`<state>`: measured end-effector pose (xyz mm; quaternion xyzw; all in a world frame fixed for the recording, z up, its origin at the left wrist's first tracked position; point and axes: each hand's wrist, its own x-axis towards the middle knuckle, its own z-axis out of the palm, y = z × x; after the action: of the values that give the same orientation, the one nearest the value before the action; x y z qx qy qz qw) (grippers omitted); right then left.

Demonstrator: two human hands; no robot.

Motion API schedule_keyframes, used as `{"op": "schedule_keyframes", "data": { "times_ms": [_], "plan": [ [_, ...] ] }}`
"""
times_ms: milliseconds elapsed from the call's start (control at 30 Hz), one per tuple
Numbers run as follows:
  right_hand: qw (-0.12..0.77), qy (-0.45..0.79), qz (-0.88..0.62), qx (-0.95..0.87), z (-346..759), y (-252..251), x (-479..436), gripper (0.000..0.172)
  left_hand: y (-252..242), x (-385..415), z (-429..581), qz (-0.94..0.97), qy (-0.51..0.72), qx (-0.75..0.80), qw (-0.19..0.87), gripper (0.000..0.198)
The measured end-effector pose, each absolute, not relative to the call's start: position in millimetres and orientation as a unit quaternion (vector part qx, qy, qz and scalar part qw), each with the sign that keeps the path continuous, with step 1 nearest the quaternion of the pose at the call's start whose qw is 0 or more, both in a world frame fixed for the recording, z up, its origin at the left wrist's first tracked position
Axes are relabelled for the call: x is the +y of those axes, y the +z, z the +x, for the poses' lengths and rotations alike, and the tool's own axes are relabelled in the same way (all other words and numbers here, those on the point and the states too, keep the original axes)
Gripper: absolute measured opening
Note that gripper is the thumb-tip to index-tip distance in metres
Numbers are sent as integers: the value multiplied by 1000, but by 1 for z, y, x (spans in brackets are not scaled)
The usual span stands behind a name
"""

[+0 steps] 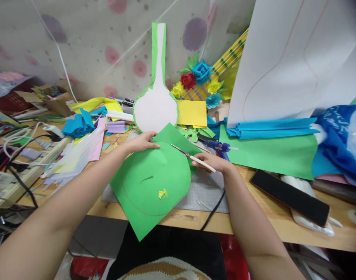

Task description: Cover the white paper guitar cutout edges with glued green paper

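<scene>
A green paper sheet (157, 182) with a drawn curved outline lies before me, its lower corner hanging past the table edge. My left hand (142, 142) pinches its upper left edge. In my right hand (209, 162) are white-handled scissors (201, 163), their blades on the drawn line at the sheet's upper right. The right edge of the sheet is cut round, and a strip of green runs beside the blades. A small yellow scrap (163, 193) rests on the sheet. Beyond it stands a white lute-shaped cutout (156, 109) edged in green.
Just right of the scissors lies a blue glue gun (220, 147). A black phone (290, 197) is on the right of the table, a power strip (29, 175) with cables on the left. Paper flowers (201, 72) and a large white sheet (271, 58) stand behind.
</scene>
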<state>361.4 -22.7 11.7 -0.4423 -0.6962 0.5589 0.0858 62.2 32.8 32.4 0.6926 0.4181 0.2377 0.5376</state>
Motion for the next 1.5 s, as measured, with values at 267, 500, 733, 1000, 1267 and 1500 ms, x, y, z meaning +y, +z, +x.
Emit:
{"op": "schedule_keyframes", "data": {
  "times_ms": [267,500,733,1000,1267,1500],
  "plan": [
    [71,528,-452,-716,363,12,-21,49,36,33,63,697,228,411,541,52],
    [51,472,-430,-768,362,13,-20,53,34,40,62,737,219,455,450,61],
    [59,460,-430,-775,361,12,-20,56,38,40,76,771,149,489,380,72],
    [56,466,-434,-769,360,11,-20,55,40,39,92,798,79,481,354,71],
    [72,475,-442,-758,360,12,-20,55,43,39,91,798,56,486,352,74],
    [68,495,-453,-739,358,18,-22,55,56,34,94,804,19,492,334,76]
  ]
}}
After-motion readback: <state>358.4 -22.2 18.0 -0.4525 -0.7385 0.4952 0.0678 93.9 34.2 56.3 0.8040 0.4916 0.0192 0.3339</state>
